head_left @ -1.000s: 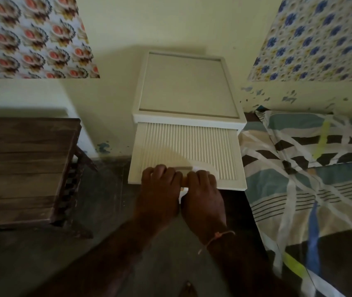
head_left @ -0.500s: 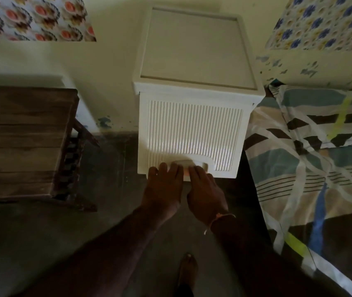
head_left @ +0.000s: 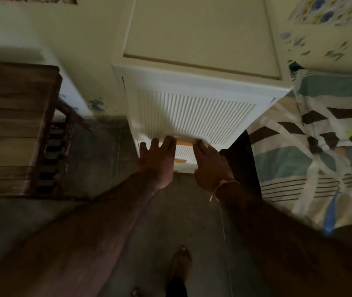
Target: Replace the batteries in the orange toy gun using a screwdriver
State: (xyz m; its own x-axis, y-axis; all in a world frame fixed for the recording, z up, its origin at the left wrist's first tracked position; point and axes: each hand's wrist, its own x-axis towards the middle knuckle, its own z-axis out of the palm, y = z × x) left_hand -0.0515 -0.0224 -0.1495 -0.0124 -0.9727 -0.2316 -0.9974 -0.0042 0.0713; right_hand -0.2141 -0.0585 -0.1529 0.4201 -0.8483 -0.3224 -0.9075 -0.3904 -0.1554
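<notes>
Both bare forearms reach forward and down from the bottom of the view, converging toward the middle. The left hand [head_left: 157, 161] is seen from the back, its fingers [head_left: 166, 142] straight and slightly spread, the tips pointing away from the person. The right hand [head_left: 210, 165] lies just beside it, also back-up, fingers extended forward and close together, with a thin thread bracelet [head_left: 222, 186] round the wrist; a bare foot [head_left: 182, 261] shows below, between the arms.

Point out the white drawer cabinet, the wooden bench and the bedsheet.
white drawer cabinet [head_left: 194, 116], head view, ribbed drawer front.
wooden bench [head_left: 14, 125], head view, top planks.
bedsheet [head_left: 321, 151], head view, patterned cloth.
</notes>
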